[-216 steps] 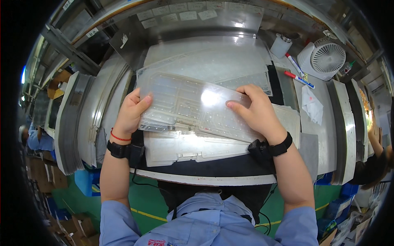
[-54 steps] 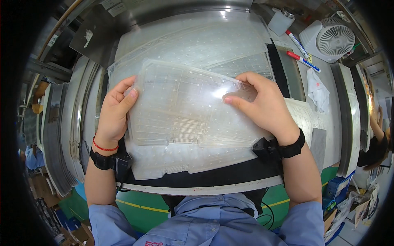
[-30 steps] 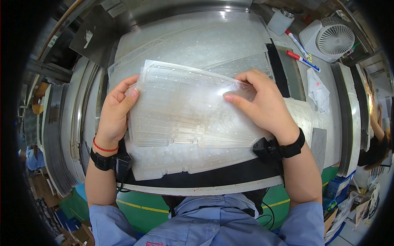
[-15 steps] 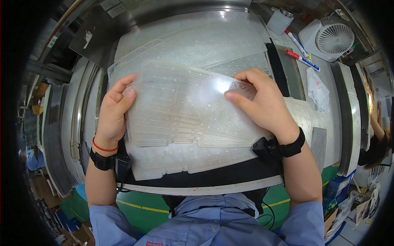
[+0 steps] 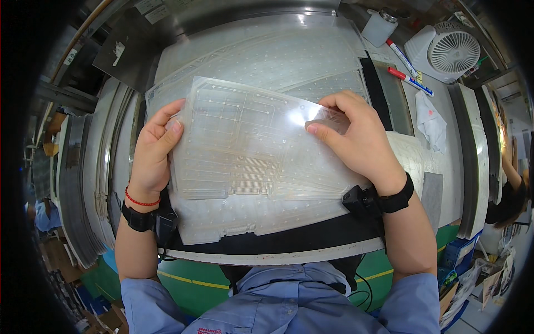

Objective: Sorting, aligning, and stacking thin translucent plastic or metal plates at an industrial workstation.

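Between my two hands is a small stack of clear plastic sheets [image 5: 245, 133], fanned slightly along the lower edge and marked with fine lines and pale dots. My left hand [image 5: 158, 139] pinches the stack's left edge, thumb on top and fingers behind. At the upper right corner my right hand [image 5: 356, 136] grips it, thumb pressed on the face and fingers curled over the far edge. A bright glare lies beside the right thumb. Under the held stack, more clear sheets [image 5: 300, 220] of the same kind rest on the black mat [image 5: 328, 238].
Larger translucent sheets [image 5: 261, 53] cover the far part of the bench. To the right are a white fan [image 5: 453, 50], markers [image 5: 410, 82], a bottle [image 5: 380, 29] and a crumpled white cloth [image 5: 430, 121]. Stacked plates [image 5: 78, 183] stand at the left. Another person's arm [image 5: 510, 172] shows far right.
The far edge of the held sheets has risen and tilted a little, and the glare on them has shifted. Both hands keep nearly the same place and hold.
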Demonstrator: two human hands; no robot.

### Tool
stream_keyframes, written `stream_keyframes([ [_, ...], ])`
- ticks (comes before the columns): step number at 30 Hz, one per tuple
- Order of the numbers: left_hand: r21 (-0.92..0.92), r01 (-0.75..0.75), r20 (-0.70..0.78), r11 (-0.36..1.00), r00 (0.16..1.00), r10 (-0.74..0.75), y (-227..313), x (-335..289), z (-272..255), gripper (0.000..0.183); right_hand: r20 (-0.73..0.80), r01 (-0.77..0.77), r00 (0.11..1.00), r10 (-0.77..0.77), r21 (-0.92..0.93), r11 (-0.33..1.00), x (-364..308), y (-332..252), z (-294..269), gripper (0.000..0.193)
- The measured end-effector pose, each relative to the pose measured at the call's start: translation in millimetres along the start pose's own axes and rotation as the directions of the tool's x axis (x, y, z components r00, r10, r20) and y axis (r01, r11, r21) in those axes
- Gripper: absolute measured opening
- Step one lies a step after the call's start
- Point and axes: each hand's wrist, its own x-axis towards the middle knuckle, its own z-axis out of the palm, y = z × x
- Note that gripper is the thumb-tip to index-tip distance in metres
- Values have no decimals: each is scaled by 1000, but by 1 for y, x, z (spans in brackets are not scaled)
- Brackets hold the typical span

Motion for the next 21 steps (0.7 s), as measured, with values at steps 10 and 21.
stream_keyframes([
  [10, 155, -35, -68, 987, 997, 46, 0, 0, 2, 42, -48, -8, 999, 12, 75, 997, 0, 0, 2, 28],
  [21, 108, 38, 101, 993, 994, -49, 4, -4, -12, 38, -99, 37, 995, -20, 175, 984, -1, -1, 3, 29],
])
